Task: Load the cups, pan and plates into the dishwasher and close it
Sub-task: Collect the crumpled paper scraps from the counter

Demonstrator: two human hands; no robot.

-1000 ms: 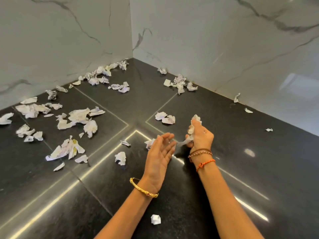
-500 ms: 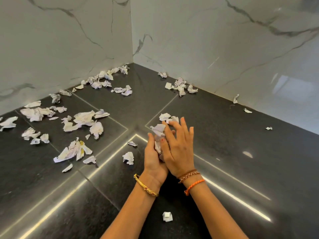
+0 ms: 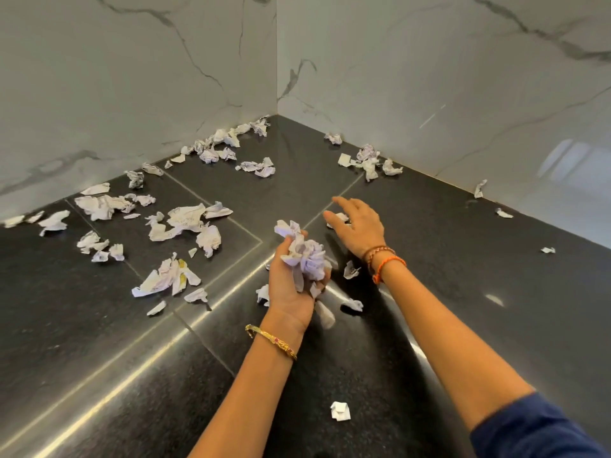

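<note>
L hand (image 3: 291, 285) palm-up, fingers clenched round paper wad (image 3: 305, 259); R hand (image 3: 358, 226) fingers released, spread above floor scrap (image 3: 339, 218).

You have two hands in view, the left hand (image 3: 291, 285) and the right hand (image 3: 360, 228). One gold bangle (image 3: 271, 342) sits on the left wrist, and what look like three thread bands (image 3: 382, 259) on the right, though they overlap. Two marble walls (image 3: 132, 77) meet at one corner. Crumpled paper scraps (image 3: 185, 223) on the dark floor (image 3: 463, 292) number roughly forty; one wad (image 3: 305, 256) is in hand.
</note>
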